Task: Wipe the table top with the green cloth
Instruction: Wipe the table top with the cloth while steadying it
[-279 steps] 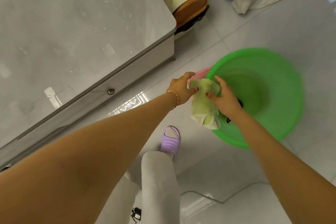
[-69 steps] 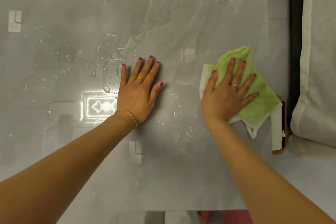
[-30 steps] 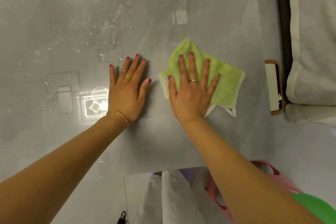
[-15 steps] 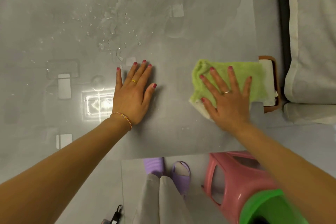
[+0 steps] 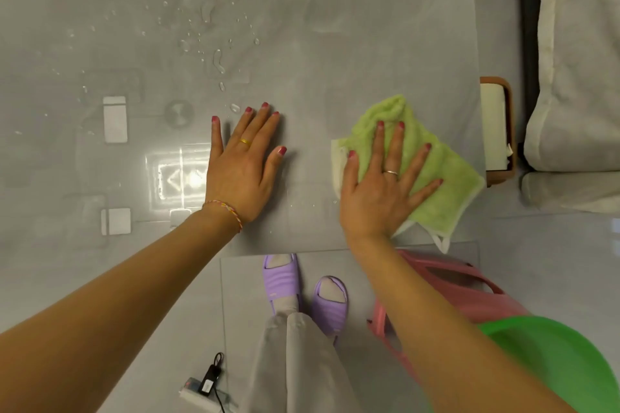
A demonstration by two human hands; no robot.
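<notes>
The grey glossy table top (image 5: 335, 43) fills the upper part of the head view. A green cloth (image 5: 443, 184) with a white underside lies at the table's near right corner, its tip hanging over the front edge. My right hand (image 5: 382, 184) presses flat on the cloth with fingers spread. Flat on the bare table to the left of the cloth rests my left hand (image 5: 241, 168), fingers straight. Water droplets (image 5: 214, 54) are scattered on the table beyond the left hand.
Below the table's front edge are my feet in purple slippers (image 5: 302, 292), a pink stool (image 5: 469, 292) and a green basin (image 5: 550, 365). A brown holder with a white roll (image 5: 495, 131) stands right of the table, white fabric (image 5: 577, 60) beyond it. A small device with a cord (image 5: 206, 386) lies on the floor.
The right hand has slid the cloth left and right over the table's near right part; since half a second ago it came slightly nearer the front edge. The left hand stayed planted.
</notes>
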